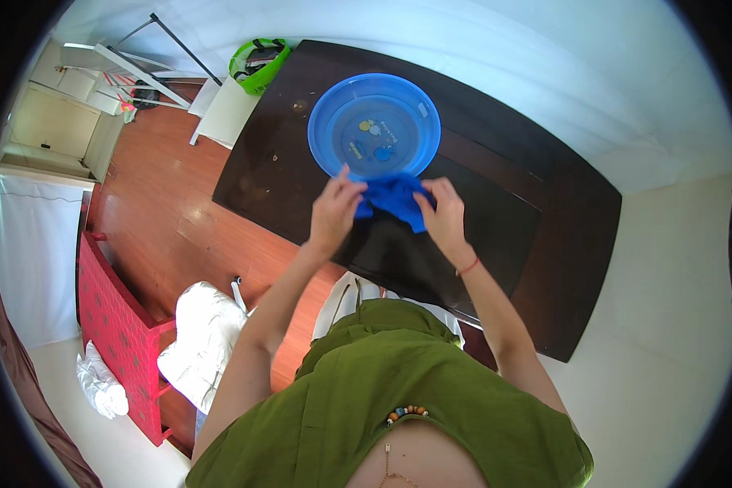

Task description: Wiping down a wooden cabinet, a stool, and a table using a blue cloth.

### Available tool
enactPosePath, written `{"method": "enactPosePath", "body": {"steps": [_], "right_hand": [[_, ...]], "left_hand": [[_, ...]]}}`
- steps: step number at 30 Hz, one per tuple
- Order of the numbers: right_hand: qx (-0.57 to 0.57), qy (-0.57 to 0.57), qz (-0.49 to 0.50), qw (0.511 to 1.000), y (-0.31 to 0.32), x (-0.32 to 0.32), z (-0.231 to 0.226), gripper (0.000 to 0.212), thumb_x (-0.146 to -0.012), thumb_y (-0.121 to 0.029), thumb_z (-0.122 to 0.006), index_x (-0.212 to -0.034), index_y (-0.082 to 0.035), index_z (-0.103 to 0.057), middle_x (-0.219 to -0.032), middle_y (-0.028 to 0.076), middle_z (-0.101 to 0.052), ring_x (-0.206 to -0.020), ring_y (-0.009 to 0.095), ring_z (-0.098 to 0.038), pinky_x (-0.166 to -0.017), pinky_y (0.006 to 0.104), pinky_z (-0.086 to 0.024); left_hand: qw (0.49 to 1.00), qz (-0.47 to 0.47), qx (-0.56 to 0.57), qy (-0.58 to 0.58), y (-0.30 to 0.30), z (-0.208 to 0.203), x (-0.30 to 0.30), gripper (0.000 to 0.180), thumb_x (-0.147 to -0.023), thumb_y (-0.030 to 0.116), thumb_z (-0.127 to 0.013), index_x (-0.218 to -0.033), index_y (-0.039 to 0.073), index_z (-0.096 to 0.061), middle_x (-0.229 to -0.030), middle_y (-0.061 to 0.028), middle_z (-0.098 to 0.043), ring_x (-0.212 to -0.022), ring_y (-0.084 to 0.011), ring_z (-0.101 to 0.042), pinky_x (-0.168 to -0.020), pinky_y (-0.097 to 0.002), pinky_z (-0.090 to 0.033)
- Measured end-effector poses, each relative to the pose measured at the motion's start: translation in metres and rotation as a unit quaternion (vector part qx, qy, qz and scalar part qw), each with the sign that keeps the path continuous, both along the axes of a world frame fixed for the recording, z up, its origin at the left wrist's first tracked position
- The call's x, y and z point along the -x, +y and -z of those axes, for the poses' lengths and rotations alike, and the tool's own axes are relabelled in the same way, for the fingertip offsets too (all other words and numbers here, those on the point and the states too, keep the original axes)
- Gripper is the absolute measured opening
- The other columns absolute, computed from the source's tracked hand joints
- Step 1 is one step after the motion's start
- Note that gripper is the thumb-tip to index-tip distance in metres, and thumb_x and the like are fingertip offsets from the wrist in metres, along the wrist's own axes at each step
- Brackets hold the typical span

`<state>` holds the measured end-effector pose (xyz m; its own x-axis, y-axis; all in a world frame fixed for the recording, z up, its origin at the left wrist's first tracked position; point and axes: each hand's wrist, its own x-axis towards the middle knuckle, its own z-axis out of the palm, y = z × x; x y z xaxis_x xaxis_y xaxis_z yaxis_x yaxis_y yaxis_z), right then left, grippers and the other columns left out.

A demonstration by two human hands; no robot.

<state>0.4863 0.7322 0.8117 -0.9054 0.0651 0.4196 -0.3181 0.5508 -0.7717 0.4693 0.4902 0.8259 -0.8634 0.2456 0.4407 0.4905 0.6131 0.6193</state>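
A blue cloth (pixel 394 198) is stretched between my two hands, just over the near rim of a round blue plastic basin (pixel 324 150). My left hand (pixel 336 210) pinches the cloth's left end between thumb and fingers. At the other end, my right hand (pixel 445 213) grips the cloth the same way, and a thin red cord circles that wrist. The basin stands on a dark brown table; what looks like water covers the printed shapes on its bottom. Part of its near rim is hidden behind the cloth.
The dark table (pixel 496 244) stands against the pale wall. A bright green bag (pixel 259 67) sits on a white stand (pixel 225 114) past the table's left end. To my left are a red patterned bench (pixel 122 333) and a white cushion-like bundle (pixel 203 337) on the wooden floor side.
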Motion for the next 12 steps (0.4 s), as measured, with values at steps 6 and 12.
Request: {"method": "enactPosePath", "body": {"steps": [6, 12], "right_hand": [[-0.134, 0.027, 0.033, 0.990, 0.001, 0.100, 0.003, 0.047, -0.088, -0.020, -0.077, -0.131, -0.008, -0.062, -0.126, 0.021, -0.062, -0.113, 0.042, -0.062, -0.090, 0.0481, -0.054], [-0.293, -0.176, -0.127, 0.931, 0.007, 0.115, 0.059, 0.075, -0.083, -0.039, -0.081, -0.147, -0.016, -0.051, -0.153, 0.022, -0.046, -0.143, 0.042, -0.043, -0.116, 0.0612, -0.034]], "left_hand": [[0.973, -0.119, 0.197, 0.027, -0.008, -0.008, 0.056, 0.057, -0.087, 0.013, -0.075, -0.141, 0.012, -0.057, -0.150, -0.0245, -0.044, -0.146, -0.0511, -0.029, -0.110, -0.0619, -0.039], [0.971, -0.041, 0.211, -0.105, -0.032, 0.047, 0.049, 0.075, -0.086, 0.026, -0.077, -0.152, 0.011, -0.045, -0.163, -0.0251, -0.025, -0.153, -0.0512, -0.015, -0.113, -0.0734, -0.027]]}}
